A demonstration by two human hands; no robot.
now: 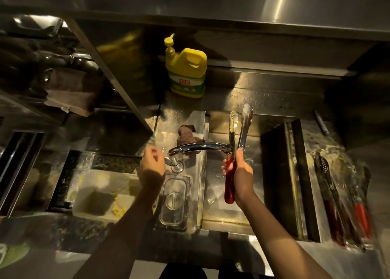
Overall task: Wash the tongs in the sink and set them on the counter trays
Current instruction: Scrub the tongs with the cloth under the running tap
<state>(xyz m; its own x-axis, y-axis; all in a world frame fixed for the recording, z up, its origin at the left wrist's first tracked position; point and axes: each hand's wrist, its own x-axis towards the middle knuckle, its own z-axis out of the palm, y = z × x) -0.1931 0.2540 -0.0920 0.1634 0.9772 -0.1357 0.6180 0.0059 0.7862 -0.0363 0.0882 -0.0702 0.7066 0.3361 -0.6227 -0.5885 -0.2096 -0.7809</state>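
— Where are the tongs [244,131] right now?
— In the right hand [240,173], which is wrapped round their red handles. They are held over the sink [217,211], arms slightly parted and scalloped tips pointing toward 12 o'clock, just past the spout of the chrome faucet [200,146].
— And the left hand [150,166]?
— At 9 o'clock of the faucet base, fingers curled. I cannot tell whether it grips the tap lever or just hovers beside it.
— Any writing?
— A yellow detergent jug [186,71] stands at 12 o'clock on the back ledge. Its green-and-white label carries red characters, too blurred to read.
— What else?
— A brown scouring cloth [185,135] lies behind the faucet and a clear plastic lid [174,200] at 6 o'clock of its base. More red-handled tongs [341,204] lie at 4 o'clock on the wet counter [312,139], smeared by motion blur
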